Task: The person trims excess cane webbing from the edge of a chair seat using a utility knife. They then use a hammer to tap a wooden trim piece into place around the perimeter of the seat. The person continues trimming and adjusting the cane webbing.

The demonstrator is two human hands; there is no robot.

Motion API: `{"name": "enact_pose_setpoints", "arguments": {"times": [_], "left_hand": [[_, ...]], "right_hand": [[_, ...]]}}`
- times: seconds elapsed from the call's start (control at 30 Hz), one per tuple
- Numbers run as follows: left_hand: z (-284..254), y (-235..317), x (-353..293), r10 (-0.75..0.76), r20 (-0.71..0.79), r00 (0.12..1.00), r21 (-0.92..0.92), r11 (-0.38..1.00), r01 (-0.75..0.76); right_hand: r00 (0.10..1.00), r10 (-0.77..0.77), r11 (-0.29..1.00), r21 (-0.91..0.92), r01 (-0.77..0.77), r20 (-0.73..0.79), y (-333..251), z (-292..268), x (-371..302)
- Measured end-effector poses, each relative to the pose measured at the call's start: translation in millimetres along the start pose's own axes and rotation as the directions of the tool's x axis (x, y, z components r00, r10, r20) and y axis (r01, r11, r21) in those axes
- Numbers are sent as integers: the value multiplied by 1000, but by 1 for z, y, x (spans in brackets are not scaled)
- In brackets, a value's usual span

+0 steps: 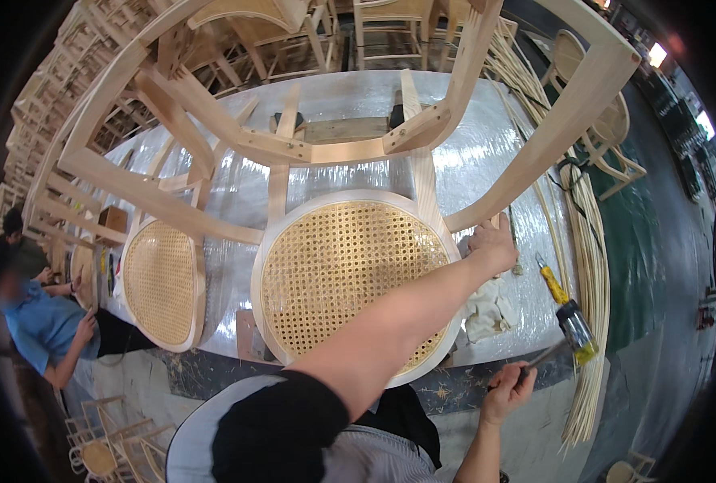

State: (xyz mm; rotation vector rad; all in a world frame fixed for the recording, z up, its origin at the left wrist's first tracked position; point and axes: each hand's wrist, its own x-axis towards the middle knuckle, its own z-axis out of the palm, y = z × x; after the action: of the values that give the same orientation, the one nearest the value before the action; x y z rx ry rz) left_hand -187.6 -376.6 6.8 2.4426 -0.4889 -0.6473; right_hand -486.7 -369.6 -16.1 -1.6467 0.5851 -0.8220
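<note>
A pale wooden chair (314, 151) lies with its frame raised and its round woven cane panel (350, 266) toward me. My left arm reaches across the panel. My left hand (493, 243) is closed beside the lower end of the curved rail (507, 185), touching the frame; what its fingers hold is hidden. Off to the right, my right hand (509, 392) grips the dark handle of a mallet (575, 324) with a black and yellow head. Just beyond that head is a yellow-handled tool (549, 280) with a metal tip.
Clear plastic film (503, 105) covers the worktable. A crumpled white cloth (488, 310) lies near my left hand. Long cane strips (591, 322) run along the right side. Another cane-panelled chair (161, 282) stands left, with a person in blue (52, 330) beyond it. Stacked chairs (48, 105) fill the back left.
</note>
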Motion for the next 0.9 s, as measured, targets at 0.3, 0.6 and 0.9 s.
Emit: {"name": "enact_pose_setpoints", "arguments": {"times": [0.3,0.6,0.9], "left_hand": [[43,-6,46,-214,-82,973,-116,972,204],[-40,-49,-163,272,-111,956,-700,661,-270],[-243,-208,-113,340,-540,770,-305,774,-555]], "right_hand": [[984,152,988,-7,-152,98,17,-50,2],[976,136,988,-92,-122,170,14,-85,7],[938,163,986,-77,-146,305,8,-17,-41]]}}
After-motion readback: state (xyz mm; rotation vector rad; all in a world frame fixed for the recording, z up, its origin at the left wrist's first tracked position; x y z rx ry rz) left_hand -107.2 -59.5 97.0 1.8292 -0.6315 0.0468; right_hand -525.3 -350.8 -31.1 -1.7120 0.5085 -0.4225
